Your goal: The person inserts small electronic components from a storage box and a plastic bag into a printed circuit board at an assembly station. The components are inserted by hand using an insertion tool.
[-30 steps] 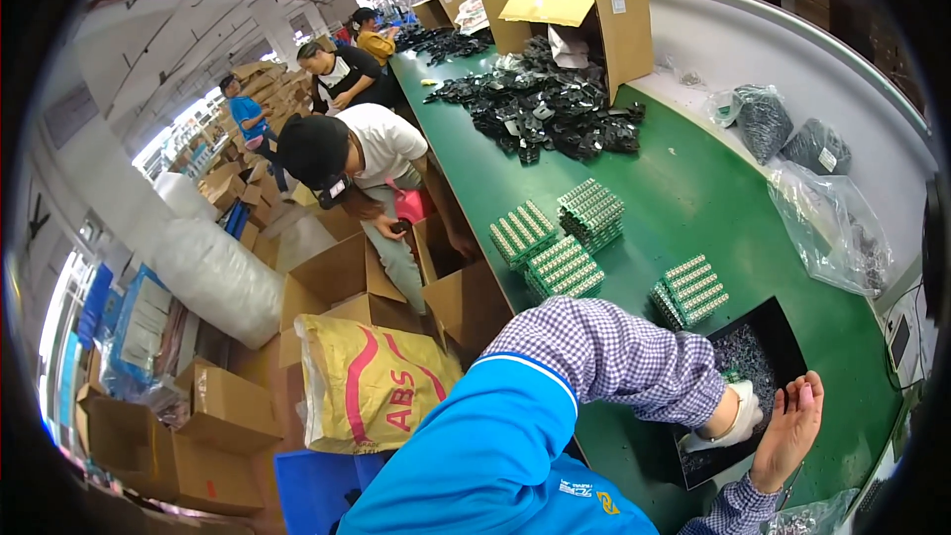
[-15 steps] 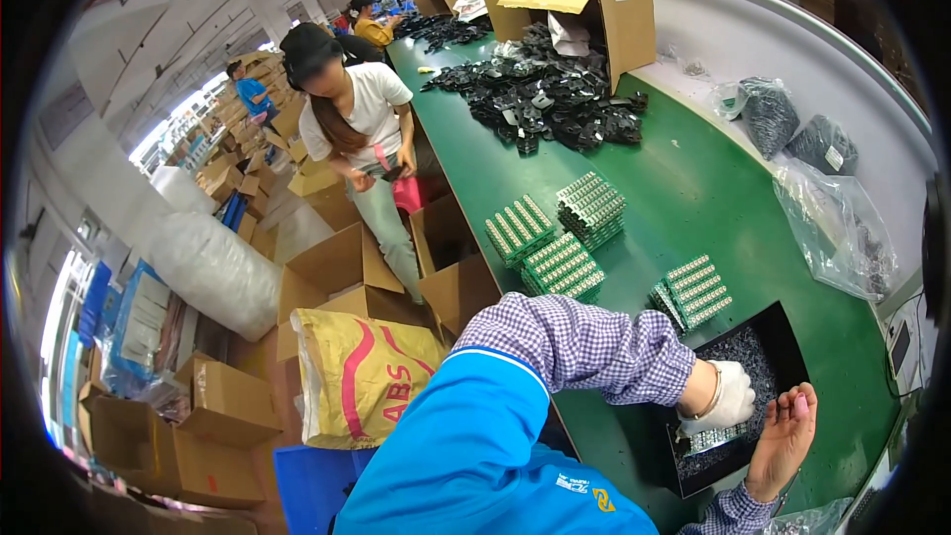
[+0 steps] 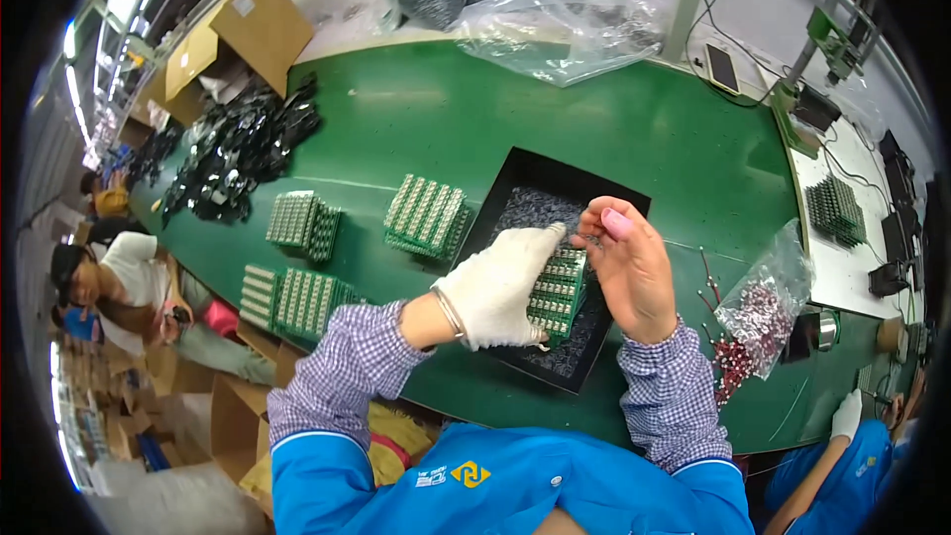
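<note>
A white-gloved left hand (image 3: pixel 503 287) grips a green circuit-board panel (image 3: pixel 558 295) between thumb and fingers, over a black tray (image 3: pixel 567 176) of small dark parts (image 3: pixel 538 208). Just beside the panel, the bare right hand (image 3: pixel 637 275) is raised, fingers half curled; whether they pinch anything cannot be told. Leftward on the green table (image 3: pixel 718 168) stand stacked panels (image 3: pixel 426 213); farther back lies a clear plastic bag (image 3: pixel 560 32).

Left grip (image 3: pixel 500 287): gloved, palm down, fingers (image 3: pixel 546 238) clasped
Right grip (image 3: pixel 634 272): bare, upright close beside the left, fingers bent
Forearms (image 3: pixel 342 367): angled forward, sleeved
</note>
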Tool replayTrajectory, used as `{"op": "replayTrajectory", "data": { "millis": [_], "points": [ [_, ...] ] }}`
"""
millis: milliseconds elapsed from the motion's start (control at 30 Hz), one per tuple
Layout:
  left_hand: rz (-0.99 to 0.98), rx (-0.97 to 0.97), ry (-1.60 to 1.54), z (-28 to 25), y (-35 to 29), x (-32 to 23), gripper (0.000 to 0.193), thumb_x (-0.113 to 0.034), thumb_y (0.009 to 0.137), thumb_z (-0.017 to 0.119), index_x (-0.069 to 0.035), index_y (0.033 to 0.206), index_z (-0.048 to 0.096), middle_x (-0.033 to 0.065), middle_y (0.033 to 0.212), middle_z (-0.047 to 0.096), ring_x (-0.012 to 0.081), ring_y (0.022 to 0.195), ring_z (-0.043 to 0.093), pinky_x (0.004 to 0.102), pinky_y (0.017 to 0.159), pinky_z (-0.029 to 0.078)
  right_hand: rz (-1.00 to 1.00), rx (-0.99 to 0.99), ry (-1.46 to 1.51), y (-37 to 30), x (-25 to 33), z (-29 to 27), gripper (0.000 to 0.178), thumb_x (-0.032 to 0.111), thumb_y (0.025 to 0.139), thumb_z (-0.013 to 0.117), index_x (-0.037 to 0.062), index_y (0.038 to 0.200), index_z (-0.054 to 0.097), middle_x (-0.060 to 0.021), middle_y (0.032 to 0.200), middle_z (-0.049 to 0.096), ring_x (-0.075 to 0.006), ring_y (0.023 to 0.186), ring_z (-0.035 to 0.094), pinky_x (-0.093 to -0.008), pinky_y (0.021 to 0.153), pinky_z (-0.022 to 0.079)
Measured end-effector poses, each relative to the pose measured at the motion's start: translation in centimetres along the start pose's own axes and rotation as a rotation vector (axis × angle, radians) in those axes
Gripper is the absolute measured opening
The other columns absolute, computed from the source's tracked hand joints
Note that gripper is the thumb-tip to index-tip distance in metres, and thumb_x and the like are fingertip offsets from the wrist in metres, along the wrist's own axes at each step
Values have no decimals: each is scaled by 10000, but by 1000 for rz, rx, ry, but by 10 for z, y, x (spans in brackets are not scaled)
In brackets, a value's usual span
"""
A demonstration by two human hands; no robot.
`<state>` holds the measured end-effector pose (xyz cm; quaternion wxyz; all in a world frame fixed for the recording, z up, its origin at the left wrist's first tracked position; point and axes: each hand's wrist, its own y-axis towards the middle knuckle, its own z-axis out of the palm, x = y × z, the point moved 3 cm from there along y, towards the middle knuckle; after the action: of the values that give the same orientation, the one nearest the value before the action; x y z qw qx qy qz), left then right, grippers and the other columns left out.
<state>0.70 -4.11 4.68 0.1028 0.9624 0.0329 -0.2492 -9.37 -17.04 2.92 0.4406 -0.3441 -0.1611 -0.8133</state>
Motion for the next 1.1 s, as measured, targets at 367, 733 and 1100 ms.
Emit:
{"op": "replayTrajectory", "data": {
  "millis": [367, 733, 1100],
  "points": [
    [-126, -332, -374, 11, 6, -14, 1154, -189, 515, 907, 36, 1429, 240, 224, 1346, 438, 351, 1180, 519, 399, 1031, 436, 146, -7, 81, -9, -10, 6, 321, 273, 982, 453, 44, 1165, 585, -119, 1086, 604, -173, 1020, 557, -310, 897, 465],
    [-195, -198, -1060, 13, 2, 0, 1222, -130, 510, 921, -78, 1481, 181, 180, 1428, 345, 322, 1307, 389, 449, 1082, 370, 132, 40, -163, -10, -21, 11, 341, 287, 971, 526, 39, 1201, 569, -69, 1091, 634, -150, 916, 597, -257, 803, 478],
    [-271, -238, -1114, 27, -18, 10, 1264, -27, 486, 913, -132, 1489, 153, 182, 1427, 268, 345, 1317, 328, 524, 1041, 410, -163, 137, -771, -21, -18, 13, 218, 227, 977, 518, 44, 862, 544, -15, 730, 569, -110, 609, 497, -251, 561, 414]
  ]
}}
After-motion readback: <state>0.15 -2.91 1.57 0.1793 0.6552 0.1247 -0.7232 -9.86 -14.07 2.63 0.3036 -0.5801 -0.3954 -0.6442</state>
